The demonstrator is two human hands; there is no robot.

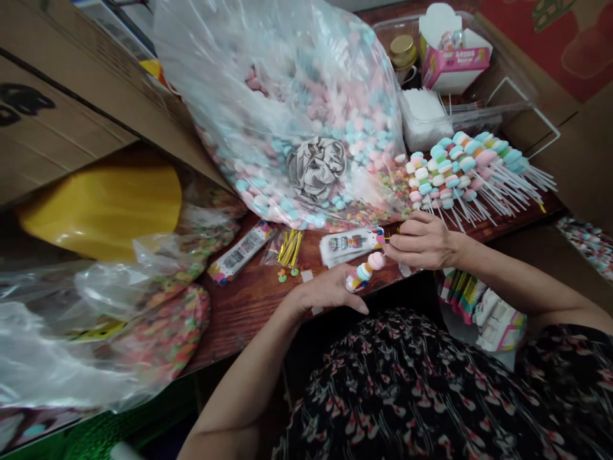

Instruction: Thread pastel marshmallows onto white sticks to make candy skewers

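Note:
A marshmallow skewer (368, 268), pink, white, orange and blue in a clear printed bag, lies in my left hand (330, 289). The thumb of that hand stretches away from the candy, and its other fingers are partly hidden behind it. My right hand (421, 241) is closed at the skewer's stick end, fingertips pinched together, with a bit of gold twist tie (387, 238) showing at them. Just beyond lies a stack of clear printed bags (352, 244). Gold twist ties (290, 248) lie in a small bundle left of it.
A big clear bag of pastel marshmallows (306, 115) fills the back, a crumpled grey cloth (318, 167) against it. Finished skewers (460, 169) are piled right. More printed bags (242, 250) and bagged gummies (163, 326) lie left. A plastic bin (507, 112) stands back right.

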